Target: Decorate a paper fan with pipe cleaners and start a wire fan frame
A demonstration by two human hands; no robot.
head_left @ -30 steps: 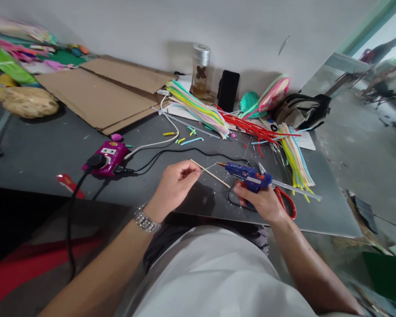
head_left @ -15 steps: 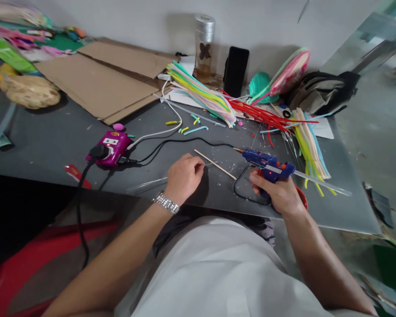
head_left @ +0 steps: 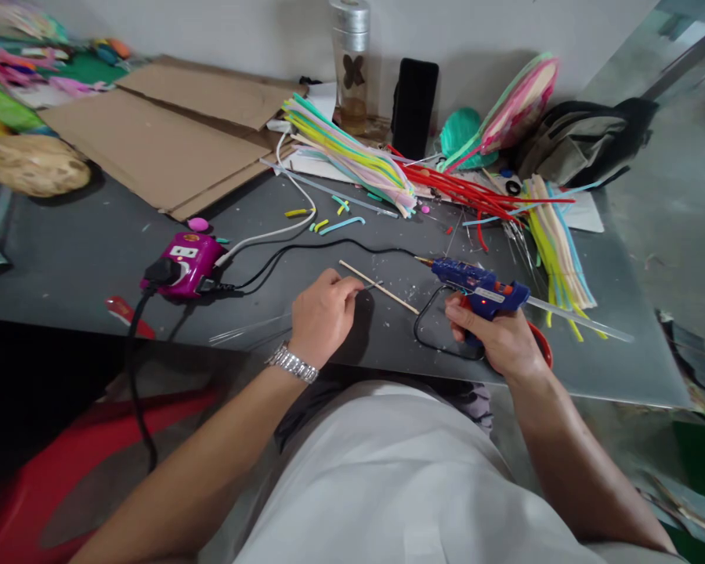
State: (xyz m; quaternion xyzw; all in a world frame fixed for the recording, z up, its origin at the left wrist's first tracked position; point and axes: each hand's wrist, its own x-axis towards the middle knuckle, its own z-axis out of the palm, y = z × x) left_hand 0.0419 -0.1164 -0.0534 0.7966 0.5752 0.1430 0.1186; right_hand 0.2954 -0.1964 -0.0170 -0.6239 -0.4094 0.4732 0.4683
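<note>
The left hand (head_left: 323, 317) is curled, its fingertips pinched together just beside a thin wooden stick (head_left: 379, 287) lying slantwise on the dark grey tabletop (head_left: 94, 258); a fine pale strand pokes out past the fingertips, though whether they grip it is too small to tell. A silver wristwatch (head_left: 292, 363) sits on that wrist. The right hand (head_left: 499, 337) is wrapped around the grip of a blue glue gun (head_left: 475, 283), its nozzle pointing left, a clear glue stick (head_left: 581, 319) sticking out the back. Red scissor handles (head_left: 540, 345) show just past that hand, and the gun's black cord (head_left: 428, 337) loops beside it. To the left, a purple power strip (head_left: 185, 263) holds a black plug. Farther back lie bundles of coloured strips (head_left: 352, 160), red strips (head_left: 470, 196) and sheets of cardboard (head_left: 170, 133). Against the wall stand a metal-lidded jar (head_left: 350, 66), a black phone (head_left: 414, 106) and a dark bag (head_left: 581, 141).
</note>
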